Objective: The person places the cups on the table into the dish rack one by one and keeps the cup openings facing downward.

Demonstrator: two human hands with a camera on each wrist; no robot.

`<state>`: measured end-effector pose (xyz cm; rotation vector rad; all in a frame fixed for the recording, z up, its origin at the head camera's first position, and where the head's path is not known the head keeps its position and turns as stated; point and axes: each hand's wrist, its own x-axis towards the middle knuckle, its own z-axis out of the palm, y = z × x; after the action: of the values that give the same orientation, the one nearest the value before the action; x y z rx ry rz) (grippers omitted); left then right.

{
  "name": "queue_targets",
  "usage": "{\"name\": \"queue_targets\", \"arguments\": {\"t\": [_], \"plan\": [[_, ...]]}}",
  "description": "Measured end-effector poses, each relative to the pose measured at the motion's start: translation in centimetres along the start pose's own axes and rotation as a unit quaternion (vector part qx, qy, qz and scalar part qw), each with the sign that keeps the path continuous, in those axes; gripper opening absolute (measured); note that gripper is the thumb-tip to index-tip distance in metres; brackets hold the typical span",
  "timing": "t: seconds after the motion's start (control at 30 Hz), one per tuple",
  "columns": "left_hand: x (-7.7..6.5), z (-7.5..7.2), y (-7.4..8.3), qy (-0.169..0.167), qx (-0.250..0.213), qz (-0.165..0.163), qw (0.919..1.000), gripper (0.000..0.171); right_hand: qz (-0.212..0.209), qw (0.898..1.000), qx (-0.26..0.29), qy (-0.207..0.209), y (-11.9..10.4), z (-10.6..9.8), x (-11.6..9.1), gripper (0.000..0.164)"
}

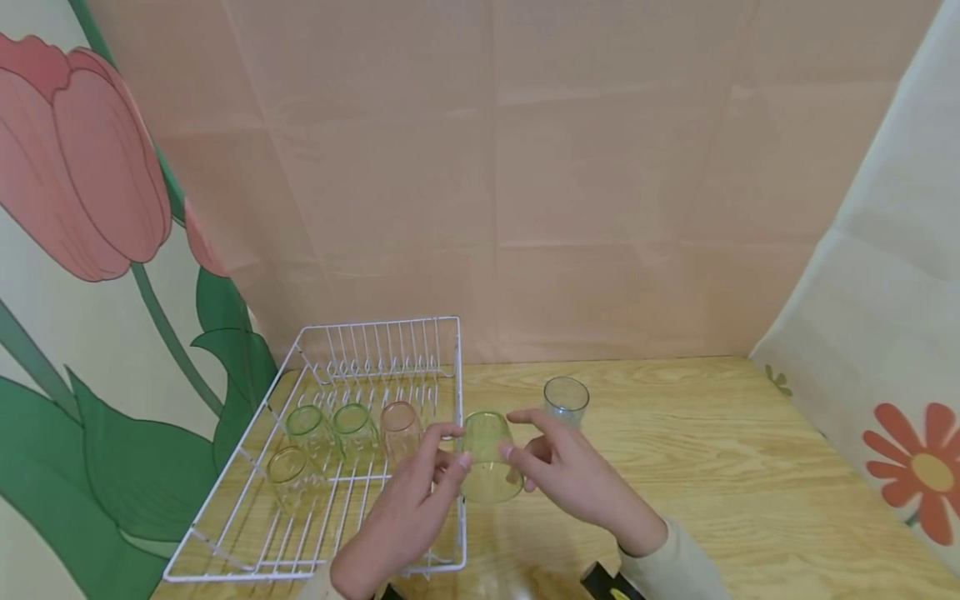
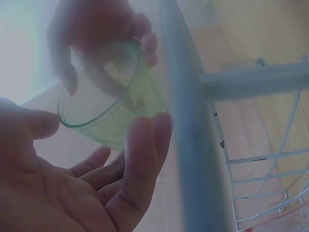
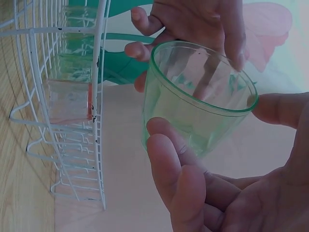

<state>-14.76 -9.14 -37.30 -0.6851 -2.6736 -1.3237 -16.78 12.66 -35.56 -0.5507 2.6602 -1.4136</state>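
Note:
Between my two hands, off the table, is a yellow-green glass (image 1: 491,454), its wide rim tilted toward me in the head view. My left hand (image 1: 408,504) grips its left side, thumb near the rim and fingers along the wall. On the opposite side, the thumb and fingers of my right hand (image 1: 573,479) hold it too. Both wrist views show the glass close up: in the right wrist view the green-edged rim (image 3: 203,104) faces up. Beside the glass, partly behind my right hand, a bluish clear glass (image 1: 566,392) stands on the table.
A white wire dish rack (image 1: 463,533) stands left of the held glass. Inside it are two green glasses (image 1: 352,421), a pink glass (image 1: 401,421) and a yellowish glass (image 1: 288,467). The wooden table (image 1: 675,467) extends right, toward a flowered side wall (image 1: 862,333).

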Motion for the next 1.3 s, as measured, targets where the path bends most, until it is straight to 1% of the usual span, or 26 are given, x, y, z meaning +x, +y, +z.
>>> {"name": "queue_targets", "arguments": {"t": [0.27, 0.4, 0.6, 0.83, 1.13, 1.3], "plan": [[-0.12, 0.0, 0.01, -0.002, -0.001, -0.005, 1.0, 0.04, 0.001, 1.0, -0.006, -0.003, -0.01, 0.08, -0.09, 0.059], [-0.13, 0.0, 0.11, -0.004, -0.006, -0.008, 0.9999, 0.041, -0.001, 1.0, -0.01, 0.004, 0.04, 0.13, -0.07, 0.06], [-0.13, -0.08, 0.35, -0.01, -0.01, -0.014, 0.9998, 0.044, 0.002, 1.0, -0.016, 0.016, 0.03, 0.09, 0.06, 0.056], [-0.19, -0.17, 0.38, -0.013, -0.016, -0.016, 0.9996, 0.046, -0.003, 1.0, -0.013, 0.009, 0.12, 0.13, 0.14, 0.058], [-0.25, -0.19, 0.29, 0.006, -0.006, -0.013, 0.9999, 0.042, 0.0, 1.0, -0.018, 0.003, 0.07, 0.18, 0.04, 0.061], [-0.2, -0.26, 0.28, 0.014, -0.018, -0.015, 0.9996, 0.043, -0.002, 1.0, -0.017, -0.005, 0.16, 0.16, -0.03, 0.061]]}}
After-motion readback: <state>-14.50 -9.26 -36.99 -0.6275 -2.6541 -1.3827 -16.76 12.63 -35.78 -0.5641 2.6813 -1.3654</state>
